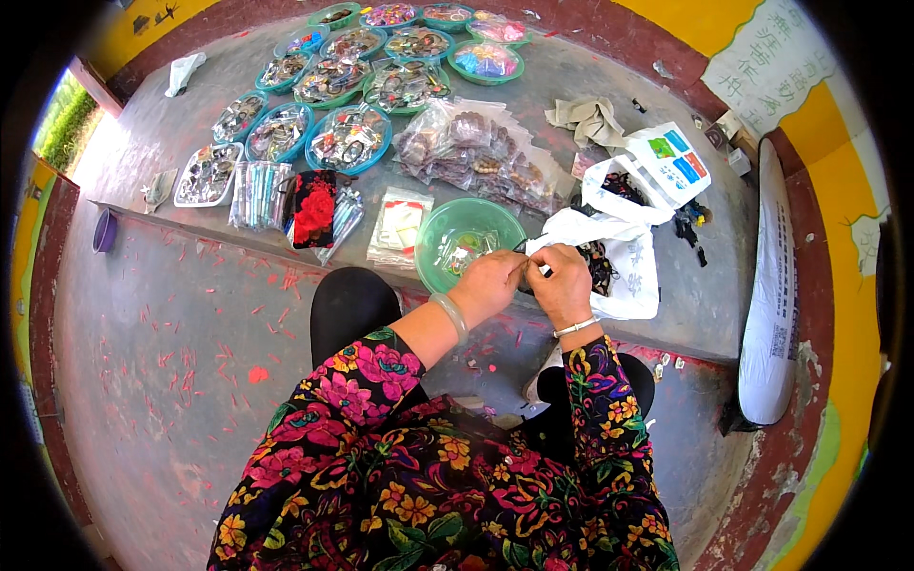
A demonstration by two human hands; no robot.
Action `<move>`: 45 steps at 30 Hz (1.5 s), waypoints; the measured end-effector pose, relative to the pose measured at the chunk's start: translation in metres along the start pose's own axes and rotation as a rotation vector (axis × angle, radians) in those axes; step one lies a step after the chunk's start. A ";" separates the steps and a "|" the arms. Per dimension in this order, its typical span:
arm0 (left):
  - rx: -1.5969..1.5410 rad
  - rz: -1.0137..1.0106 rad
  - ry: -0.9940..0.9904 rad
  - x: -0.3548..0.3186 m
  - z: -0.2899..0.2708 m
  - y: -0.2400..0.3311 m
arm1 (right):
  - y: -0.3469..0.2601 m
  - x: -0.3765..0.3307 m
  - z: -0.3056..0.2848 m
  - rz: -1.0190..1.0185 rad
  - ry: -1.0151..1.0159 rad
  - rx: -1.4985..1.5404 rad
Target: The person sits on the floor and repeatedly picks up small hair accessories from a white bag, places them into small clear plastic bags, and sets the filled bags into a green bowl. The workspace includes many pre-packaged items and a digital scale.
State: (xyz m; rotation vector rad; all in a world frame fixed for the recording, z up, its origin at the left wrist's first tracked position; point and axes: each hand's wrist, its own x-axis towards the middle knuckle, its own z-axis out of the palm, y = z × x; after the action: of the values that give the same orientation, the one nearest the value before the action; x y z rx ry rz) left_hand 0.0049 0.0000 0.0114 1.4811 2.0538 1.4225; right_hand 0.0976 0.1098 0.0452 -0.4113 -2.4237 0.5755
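Observation:
My left hand (pixel 488 283) and my right hand (pixel 564 284) meet over the right edge of a green plastic bowl (pixel 435 231). Fingertips of both are pinched together around something small. A bit of white and a dark strand show there, but the thing itself is mostly hidden. Inside the bowl lie small clear packets (pixel 465 249) with colourful contents. Just beyond my right hand, a white plastic bag (pixel 636 285) lies open with black cord-like items (pixel 600 268) in it. Left of the bowl is a stack of flat clear packets (pixel 400 225) with red and white inside.
Several round baskets (pixel 349 139) of small packaged goods fill the raised grey ledge. Clear bags of brown beads (pixel 481 152), a red-flowered black pouch (pixel 313 209) and another white bag (pixel 678 164) lie there too. A long silver-white wrapped roll (pixel 769 305) leans at the right.

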 end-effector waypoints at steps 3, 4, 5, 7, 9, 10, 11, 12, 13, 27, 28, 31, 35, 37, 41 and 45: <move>-0.023 -0.030 -0.008 0.000 0.000 0.001 | 0.001 -0.001 0.000 0.009 -0.002 0.006; -0.049 -0.038 -0.002 0.000 0.000 0.003 | 0.001 -0.001 0.000 0.015 -0.003 0.009; -0.074 -0.046 0.004 0.000 0.000 0.004 | 0.001 -0.001 0.000 0.030 -0.008 0.024; -0.026 -0.015 0.007 0.001 0.000 0.003 | 0.000 -0.001 0.000 0.060 -0.017 0.055; 0.043 0.033 0.009 0.001 0.000 0.002 | 0.000 -0.001 -0.001 0.050 -0.041 0.034; 0.088 0.066 0.009 0.000 0.000 0.002 | 0.000 -0.002 -0.001 0.044 -0.052 0.023; 0.132 0.098 0.009 0.000 -0.001 0.002 | 0.000 -0.002 -0.002 0.023 -0.048 -0.011; 0.161 0.136 0.024 0.000 0.000 0.000 | -0.002 -0.001 -0.003 0.002 -0.045 -0.043; 0.191 0.174 0.038 -0.001 0.001 -0.002 | -0.003 -0.001 -0.003 -0.020 -0.041 -0.075; -0.323 -0.311 -0.067 0.004 -0.001 -0.004 | 0.005 -0.002 0.001 0.142 -0.017 0.116; -0.529 -0.399 -0.057 0.004 0.002 -0.011 | 0.005 -0.001 0.000 0.167 -0.019 0.161; -0.937 -0.548 -0.055 0.006 -0.001 -0.012 | 0.010 -0.003 -0.001 0.259 -0.008 0.255; -1.107 -0.623 -0.016 0.005 -0.008 -0.014 | 0.010 -0.003 -0.011 0.288 0.021 0.275; -1.130 -0.618 -0.039 0.004 -0.013 -0.023 | 0.005 -0.005 -0.015 0.253 0.050 0.262; -1.208 -0.639 0.037 0.004 -0.017 -0.021 | 0.002 -0.016 -0.021 0.145 0.124 0.221; -1.153 -0.698 0.130 0.004 -0.026 -0.025 | -0.013 -0.042 -0.022 0.072 0.086 0.175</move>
State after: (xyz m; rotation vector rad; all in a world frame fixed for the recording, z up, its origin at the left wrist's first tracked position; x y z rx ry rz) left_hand -0.0297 -0.0116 0.0057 0.1850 1.1194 1.8221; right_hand 0.1415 0.0882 0.0465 -0.4413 -2.2630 0.7787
